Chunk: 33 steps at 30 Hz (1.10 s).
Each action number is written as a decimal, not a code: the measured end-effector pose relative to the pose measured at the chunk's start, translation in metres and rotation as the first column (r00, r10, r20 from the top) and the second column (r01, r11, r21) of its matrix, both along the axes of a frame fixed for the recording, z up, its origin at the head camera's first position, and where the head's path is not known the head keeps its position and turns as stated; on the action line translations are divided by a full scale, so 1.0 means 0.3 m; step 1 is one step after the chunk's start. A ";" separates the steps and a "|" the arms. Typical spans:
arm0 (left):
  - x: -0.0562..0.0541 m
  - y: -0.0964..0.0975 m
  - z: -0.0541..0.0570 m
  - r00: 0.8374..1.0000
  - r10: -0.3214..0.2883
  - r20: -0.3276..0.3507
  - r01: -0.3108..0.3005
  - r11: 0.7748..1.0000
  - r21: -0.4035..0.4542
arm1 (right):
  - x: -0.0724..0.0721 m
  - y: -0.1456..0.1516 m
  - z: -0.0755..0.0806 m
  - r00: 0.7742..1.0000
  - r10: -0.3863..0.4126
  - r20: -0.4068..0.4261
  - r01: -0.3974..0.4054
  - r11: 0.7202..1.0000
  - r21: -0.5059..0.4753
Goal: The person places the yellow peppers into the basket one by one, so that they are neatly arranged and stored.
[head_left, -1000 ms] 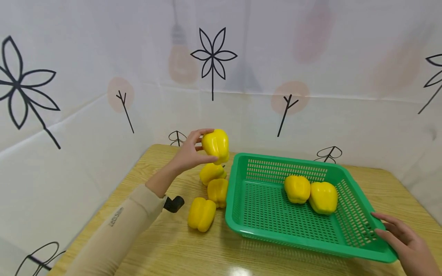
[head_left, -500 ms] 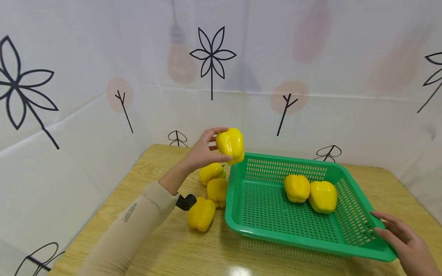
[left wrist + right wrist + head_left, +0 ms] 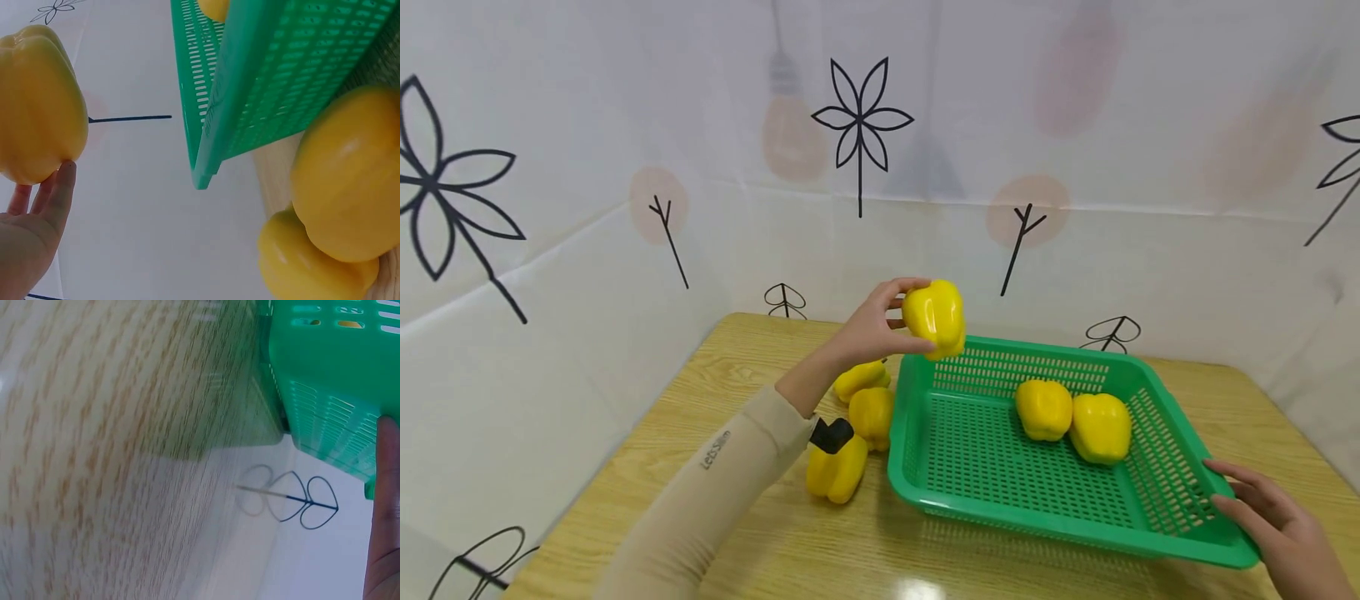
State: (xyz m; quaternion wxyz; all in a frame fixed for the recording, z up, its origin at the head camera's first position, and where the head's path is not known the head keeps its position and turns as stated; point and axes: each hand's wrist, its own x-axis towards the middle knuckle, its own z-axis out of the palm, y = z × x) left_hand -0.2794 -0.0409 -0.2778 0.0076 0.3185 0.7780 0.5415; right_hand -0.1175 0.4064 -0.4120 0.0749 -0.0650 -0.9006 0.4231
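Observation:
My left hand (image 3: 876, 327) grips a yellow bell pepper (image 3: 936, 319) between thumb and fingers, held in the air above the near-left corner of the rim of a green plastic basket (image 3: 1037, 533). In the left wrist view the fingertips lie against the raised pepper (image 3: 37, 106). On the right, my right hand (image 3: 1285, 525) holds the basket's right rim. A finger (image 3: 386, 487) lies along the basket's outer wall (image 3: 337, 369) in the right wrist view. Two yellow bell peppers (image 3: 1043, 411) (image 3: 1101, 428) sit side by side inside the basket.
Left of the basket, three more yellow bell peppers (image 3: 871, 417) lie on the wooden table (image 3: 760, 550), partly behind the left forearm. A black wrist camera (image 3: 832, 435) sticks out from the left sleeve. White patterned cloth (image 3: 925, 233) hangs behind the table.
My left hand has carried the pepper rightward, from above the table peppers to over the basket's left rim. My right hand and the basket have hardly moved.

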 end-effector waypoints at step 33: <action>-0.046 0.297 0.004 0.978 -0.104 0.180 0.131 0.981 -0.145 | 0.001 0.003 0.001 1.000 0.001 0.018 -0.001 1.000 0.005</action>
